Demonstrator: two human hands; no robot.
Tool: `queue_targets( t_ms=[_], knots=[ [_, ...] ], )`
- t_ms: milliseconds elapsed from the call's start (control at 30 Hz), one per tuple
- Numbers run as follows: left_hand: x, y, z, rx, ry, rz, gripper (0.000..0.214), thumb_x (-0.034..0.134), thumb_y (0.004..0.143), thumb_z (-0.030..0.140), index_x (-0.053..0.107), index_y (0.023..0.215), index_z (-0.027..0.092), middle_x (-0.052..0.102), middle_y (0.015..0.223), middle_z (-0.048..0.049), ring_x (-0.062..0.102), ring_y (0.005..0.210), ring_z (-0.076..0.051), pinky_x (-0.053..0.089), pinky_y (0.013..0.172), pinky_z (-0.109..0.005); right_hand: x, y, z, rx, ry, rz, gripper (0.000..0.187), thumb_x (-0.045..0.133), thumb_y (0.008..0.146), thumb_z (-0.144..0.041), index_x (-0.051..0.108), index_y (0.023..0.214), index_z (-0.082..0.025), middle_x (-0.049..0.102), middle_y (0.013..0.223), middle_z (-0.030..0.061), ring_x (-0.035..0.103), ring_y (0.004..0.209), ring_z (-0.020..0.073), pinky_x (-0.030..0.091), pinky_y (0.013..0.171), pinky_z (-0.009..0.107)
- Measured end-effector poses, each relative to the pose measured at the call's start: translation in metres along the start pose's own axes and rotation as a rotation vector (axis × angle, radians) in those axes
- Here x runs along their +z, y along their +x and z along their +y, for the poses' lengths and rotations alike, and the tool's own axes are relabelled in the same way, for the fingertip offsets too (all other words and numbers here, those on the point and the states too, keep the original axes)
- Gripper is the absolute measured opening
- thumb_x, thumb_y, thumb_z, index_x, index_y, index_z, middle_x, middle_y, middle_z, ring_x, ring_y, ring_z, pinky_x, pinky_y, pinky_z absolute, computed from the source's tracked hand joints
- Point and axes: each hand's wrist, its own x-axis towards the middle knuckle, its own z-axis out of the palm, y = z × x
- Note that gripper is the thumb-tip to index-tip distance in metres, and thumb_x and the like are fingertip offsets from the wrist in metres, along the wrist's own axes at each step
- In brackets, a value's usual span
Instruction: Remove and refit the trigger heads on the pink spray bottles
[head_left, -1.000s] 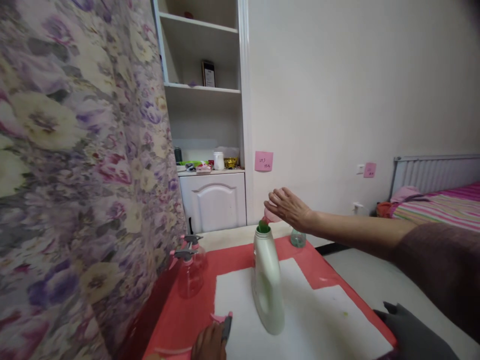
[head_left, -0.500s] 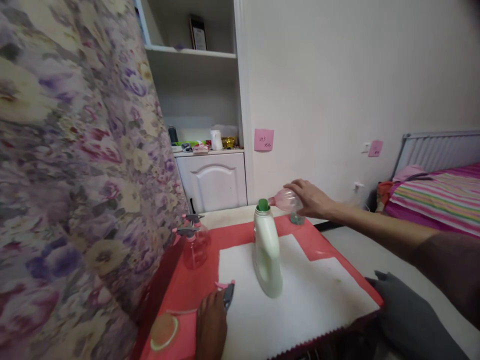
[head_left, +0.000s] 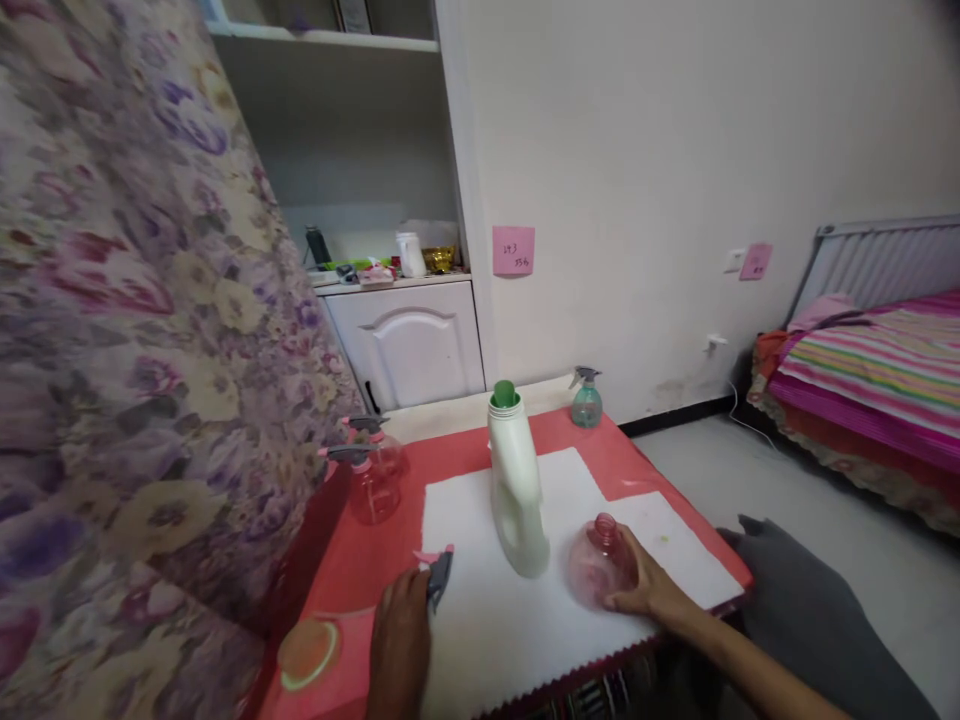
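My right hand is wrapped around a clear pink spray bottle without its top, held upright at or just above the white cloth. My left hand is closed on a grey and pink spray head, whose thin tube runs out to the left. Between my hands stands a pale green detergent jug with a green spout in its uncapped neck. To the left are two pink spray bottles, the nearer one in front of the other, both with grey and pink heads.
The white cloth lies over a red table cover. At the far right corner stands a teal spray bottle. A round orange and pale green item lies front left. A floral curtain borders the left side.
My right hand has brought the pink bottle from a tilt at the jug's mouth down and nearer, now upright. The left hand keeps its hold on the spray head. The view has tipped down.
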Motion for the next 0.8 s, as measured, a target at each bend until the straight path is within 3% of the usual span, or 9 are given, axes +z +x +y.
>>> queue_targets(
  t_ms=[233,467,567,667,800],
  knots=[
    [-0.009,0.002,0.003,-0.033,0.05,-0.055,0.044,0.038,0.088,0.005,0.061,0.125,0.014,0.065,0.124,-0.0123,0.059,0.113,-0.025,0.044,0.099,-0.038,0.004,-0.007,-0.001,0.054,-0.077,0.038,0.095,0.078,0.054,-0.013,0.038,0.14,-0.025,0.045,0.146,0.0115,0.038,0.138,0.0321,0.025,0.118,0.05],
    [-0.033,0.005,0.019,-0.024,0.049,-0.056,0.04,0.037,0.087,0.006,0.063,0.116,0.012,0.069,0.114,-0.0131,0.063,0.106,-0.025,0.047,0.092,-0.038,0.004,-0.012,-0.005,0.037,-0.055,-0.025,0.096,0.078,0.055,-0.012,0.037,0.142,-0.023,0.046,0.146,0.0121,0.04,0.138,0.0322,0.028,0.117,0.05],
    [-0.047,0.006,0.026,-0.07,-0.029,0.01,0.039,0.037,0.084,0.009,0.064,0.111,0.016,0.07,0.11,-0.0122,0.064,0.103,-0.027,0.048,0.088,-0.042,0.004,-0.012,-0.005,0.025,-0.079,-0.02,0.097,0.077,0.054,-0.011,0.038,0.141,-0.024,0.045,0.146,0.0117,0.04,0.137,0.0329,0.027,0.117,0.051],
    [-0.062,0.001,0.037,-0.106,-0.261,0.148,0.034,0.042,0.084,0.022,0.063,0.11,0.016,0.069,0.109,-0.0127,0.064,0.103,-0.028,0.049,0.091,-0.044,0.004,-0.012,-0.005,0.009,-0.082,-0.018,0.096,0.076,0.053,-0.009,0.038,0.141,-0.025,0.046,0.145,0.0103,0.041,0.136,0.0318,0.029,0.116,0.049],
    [-0.096,-0.012,0.075,-0.299,-0.553,0.325,0.039,0.055,0.079,0.043,0.063,0.111,0.021,0.07,0.106,-0.0083,0.065,0.098,-0.028,0.051,0.09,-0.043,0.004,-0.01,-0.01,0.011,-0.052,-0.016,0.094,0.078,0.054,-0.013,0.039,0.139,-0.024,0.047,0.144,0.0104,0.042,0.135,0.0312,0.031,0.115,0.048]
  ],
)
